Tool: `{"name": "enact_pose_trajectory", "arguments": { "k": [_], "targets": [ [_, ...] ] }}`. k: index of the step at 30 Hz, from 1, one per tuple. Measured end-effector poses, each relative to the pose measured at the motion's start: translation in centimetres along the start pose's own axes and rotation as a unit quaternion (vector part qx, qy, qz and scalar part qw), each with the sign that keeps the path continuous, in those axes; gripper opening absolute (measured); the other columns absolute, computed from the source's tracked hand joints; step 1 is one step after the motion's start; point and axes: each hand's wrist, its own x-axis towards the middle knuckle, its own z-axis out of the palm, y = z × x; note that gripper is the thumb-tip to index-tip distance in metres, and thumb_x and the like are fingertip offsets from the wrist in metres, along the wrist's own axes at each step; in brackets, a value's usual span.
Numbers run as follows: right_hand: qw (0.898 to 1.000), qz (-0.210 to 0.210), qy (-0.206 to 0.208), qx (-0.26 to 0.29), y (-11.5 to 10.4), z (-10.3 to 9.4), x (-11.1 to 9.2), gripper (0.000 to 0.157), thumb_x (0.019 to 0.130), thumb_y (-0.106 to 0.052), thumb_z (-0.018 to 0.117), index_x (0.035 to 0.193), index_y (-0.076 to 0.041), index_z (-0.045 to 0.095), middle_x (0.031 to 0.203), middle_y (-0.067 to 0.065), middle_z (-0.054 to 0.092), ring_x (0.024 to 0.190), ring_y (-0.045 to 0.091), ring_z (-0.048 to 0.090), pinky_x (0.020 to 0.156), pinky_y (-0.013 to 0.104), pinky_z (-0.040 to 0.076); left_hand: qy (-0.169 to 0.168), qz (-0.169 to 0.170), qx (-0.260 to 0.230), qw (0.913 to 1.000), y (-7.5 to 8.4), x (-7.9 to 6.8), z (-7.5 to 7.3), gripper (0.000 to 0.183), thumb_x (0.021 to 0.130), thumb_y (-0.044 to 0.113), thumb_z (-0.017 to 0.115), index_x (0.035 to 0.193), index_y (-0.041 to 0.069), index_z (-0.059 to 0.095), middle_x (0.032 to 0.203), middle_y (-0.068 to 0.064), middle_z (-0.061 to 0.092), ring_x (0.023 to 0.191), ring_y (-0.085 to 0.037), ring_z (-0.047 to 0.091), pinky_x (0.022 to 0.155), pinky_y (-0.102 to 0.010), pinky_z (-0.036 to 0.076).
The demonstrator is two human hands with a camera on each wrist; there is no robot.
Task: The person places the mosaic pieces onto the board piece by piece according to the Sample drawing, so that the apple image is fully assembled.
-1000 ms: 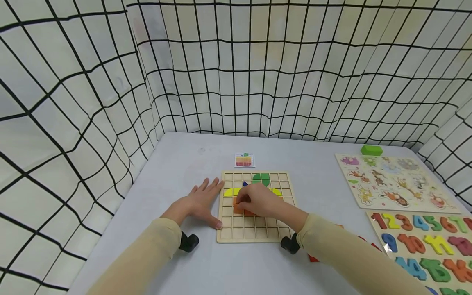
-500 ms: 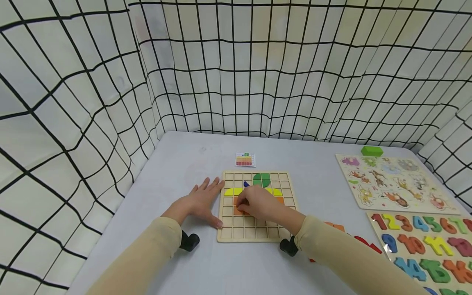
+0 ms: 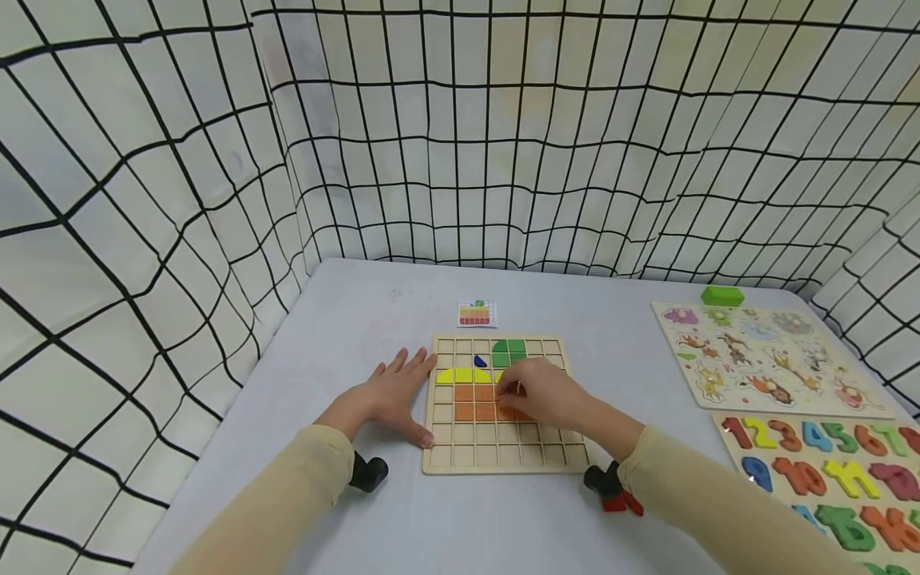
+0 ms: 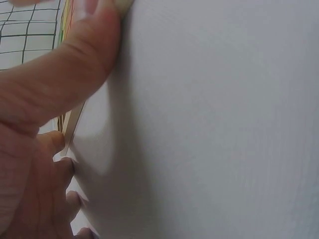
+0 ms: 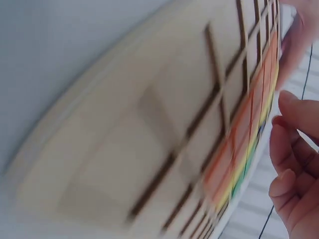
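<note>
A wooden grid board (image 3: 474, 457) lies on the white table, with flat coloured pieces set in its cells. Two rows of orange squares (image 3: 464, 411) fill part of the middle. Above them come a row of yellow pieces (image 3: 454, 375), a small dark blue piece (image 3: 480, 362) and green pieces (image 3: 516, 359). My left hand (image 3: 391, 397) rests flat at the board's left edge, fingers spread, thumb against the rim. Over the right part of the orange rows hovers my right hand (image 3: 546, 393), fingers loosely curled; in the right wrist view no piece shows between thumb and index finger.
A small pattern card (image 3: 477, 313) lies behind the board. Loose red pieces (image 3: 614, 503) sit partly under my right sleeve. To the right are an animal puzzle (image 3: 776, 359), a number puzzle (image 3: 729, 461) and a green block (image 3: 722, 296). Black netting surrounds the table.
My right hand has moved right along the orange rows, uncovering orange squares and yellow pieces on the left. My left hand stays at the board's edge.
</note>
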Motion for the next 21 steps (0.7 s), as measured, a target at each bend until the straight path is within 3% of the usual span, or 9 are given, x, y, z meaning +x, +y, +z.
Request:
{"name": "enact_pose_trajectory", "arguments": {
  "k": [11, 16, 21],
  "targets": [
    [0.994, 0.086, -0.062, 0.006, 7.2, -5.2, -8.1, 0.017, 0.09, -0.008, 0.077, 0.106, -0.013, 0.076, 0.096, -0.004, 0.072, 0.085, 0.011, 0.059, 0.074, 0.023, 0.055, -0.001, 0.002, 0.001, 1.0, 0.4, -0.2, -0.3, 0.129, 0.072, 0.05, 0.091, 0.165, 0.006, 0.012, 0.173, -0.017, 0.004, 0.159, -0.045, -0.003, 0.126, -0.067, 0.005],
    [0.985, 0.136, -0.095, 0.037, 10.0, -6.2, -11.5, 0.019, 0.088, -0.013, 0.08, 0.105, -0.014, 0.075, 0.096, -0.004, 0.071, 0.088, 0.013, 0.059, 0.074, 0.023, 0.056, -0.002, 0.003, 0.002, 1.0, 0.5, -0.4, -0.5, 0.129, 0.072, 0.049, 0.091, 0.164, 0.005, 0.012, 0.173, -0.018, 0.004, 0.159, -0.046, -0.003, 0.125, -0.068, 0.005],
    [0.98, 0.157, -0.113, 0.053, 11.5, -6.4, -13.5, 0.023, 0.084, -0.017, 0.084, 0.105, -0.014, 0.074, 0.095, -0.005, 0.07, 0.088, 0.014, 0.059, 0.075, 0.025, 0.057, -0.004, 0.003, -0.001, 1.0, 0.5, -0.3, -0.3, 0.129, 0.071, 0.049, 0.091, 0.164, 0.005, 0.013, 0.173, -0.019, 0.004, 0.158, -0.046, -0.003, 0.125, -0.068, 0.006]
  ]
}}
